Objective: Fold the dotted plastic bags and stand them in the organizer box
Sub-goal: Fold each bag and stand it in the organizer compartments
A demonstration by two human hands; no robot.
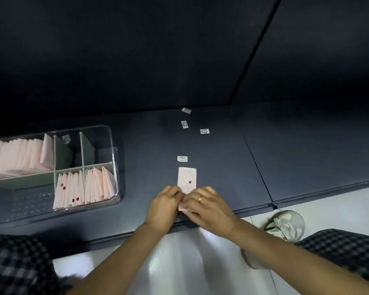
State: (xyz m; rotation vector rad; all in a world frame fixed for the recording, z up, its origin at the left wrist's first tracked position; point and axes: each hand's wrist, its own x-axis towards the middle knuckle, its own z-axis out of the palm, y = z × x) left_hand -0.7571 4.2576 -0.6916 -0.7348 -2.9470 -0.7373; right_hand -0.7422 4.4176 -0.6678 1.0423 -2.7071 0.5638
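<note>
The pink bag (186,177) lies flat on the dark table (222,162) as a narrow strip, its near end under both hands and the rest running away from the fingers. The left hand (164,206) and right hand (207,206) meet at that near end, fingers curled and pinching the plastic, apparently turning the end over for the next fold. It looks thin, soft and very light, probably slick too, so I'd judge it springs open unless each crease is pressed down; the corners of the near edge seem the best place to hold it, with a flat finger run along the fold. One bag is being worked. Just beyond its far end sit four small white labels (182,158), scattered away from the fingers. Well off to the left of the hands stands one clear box (113,150) with dividers; folded bags stand in three of its sections, too tightly packed to count, and two sections at the back look empty.
</note>
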